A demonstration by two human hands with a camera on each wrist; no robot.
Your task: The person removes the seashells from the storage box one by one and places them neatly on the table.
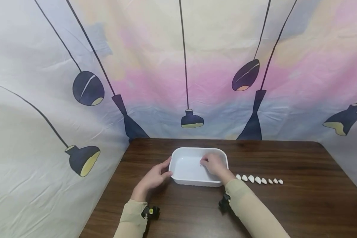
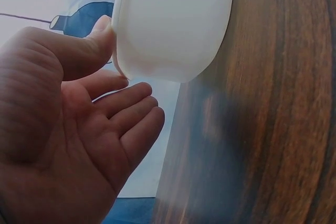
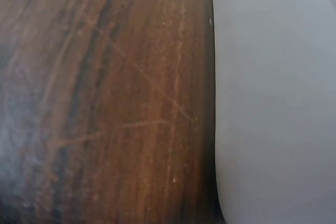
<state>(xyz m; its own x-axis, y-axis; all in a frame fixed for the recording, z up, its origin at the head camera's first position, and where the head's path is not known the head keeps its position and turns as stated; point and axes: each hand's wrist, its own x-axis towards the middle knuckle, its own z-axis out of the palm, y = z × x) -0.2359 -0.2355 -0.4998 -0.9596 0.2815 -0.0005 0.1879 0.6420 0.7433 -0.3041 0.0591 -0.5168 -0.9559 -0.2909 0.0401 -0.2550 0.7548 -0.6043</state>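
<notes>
A white rectangular basin (image 1: 178, 181) with rounded corners stands on the wooden table. At its left end, my left hand (image 1: 153, 177) touches the rim with thumb and index finger; the left wrist view has the other fingers of that hand (image 2: 100, 124) loosely extended below the basin's edge (image 2: 173, 30). My right hand (image 1: 213, 163) reaches over the near right side into the basin. Its bent fingertips pinch a small white pebble (image 1: 201, 165), mostly hidden by the fingers. The right wrist view has only the basin's outer wall (image 3: 273, 98), not the hand.
Several white pebbles (image 1: 257, 180) lie in a row on the table (image 1: 300, 205), right of the basin, larger ones nearer it. The right forearm passes close to the row's left end. A cloth printed with hanging lamps (image 1: 214, 43) hangs behind the table's far edge.
</notes>
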